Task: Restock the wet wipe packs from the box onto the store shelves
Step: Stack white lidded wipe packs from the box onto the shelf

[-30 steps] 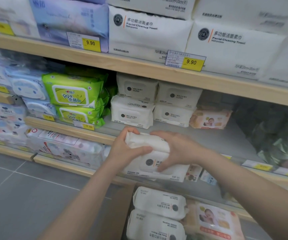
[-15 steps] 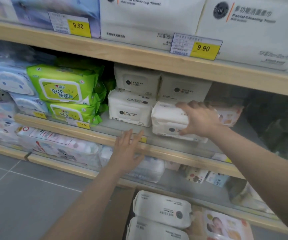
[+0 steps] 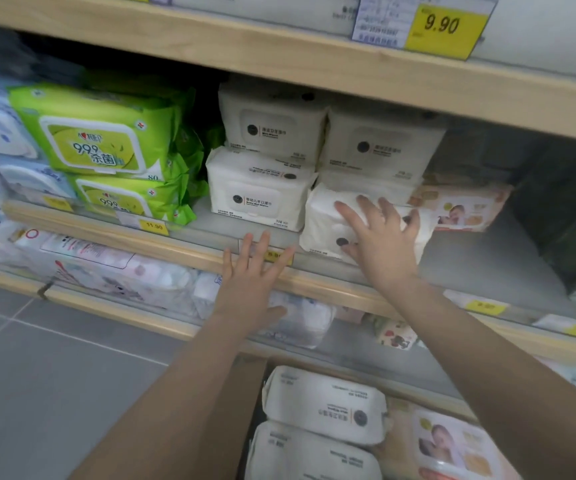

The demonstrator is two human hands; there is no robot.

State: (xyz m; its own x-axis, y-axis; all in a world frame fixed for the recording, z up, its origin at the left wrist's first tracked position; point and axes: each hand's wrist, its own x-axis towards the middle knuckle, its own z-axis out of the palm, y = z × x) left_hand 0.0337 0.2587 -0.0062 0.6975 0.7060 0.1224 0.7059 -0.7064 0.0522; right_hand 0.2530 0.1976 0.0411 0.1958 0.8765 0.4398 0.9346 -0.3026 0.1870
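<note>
Now we press the white wet wipe pack (image 3: 328, 220) onto the shelf (image 3: 210, 252) beside the white stack (image 3: 258, 188), right hand (image 3: 380, 237) spread flat on it. Left hand (image 3: 251, 271) hovers open, empty. Next probably: another pack from the box (image 3: 255, 393) below the shelf.

Bare shelf floor (image 3: 480, 258) lies open to the right of the white pack (image 3: 324, 220) under my right hand (image 3: 380, 244), with only the baby-print pack (image 3: 459, 209) at the back there. To the left, stacked white packs (image 3: 262, 168) and green packs (image 3: 106, 147) fill the bay. The upper shelf board (image 3: 314, 60) hangs low over the stacks.
</note>
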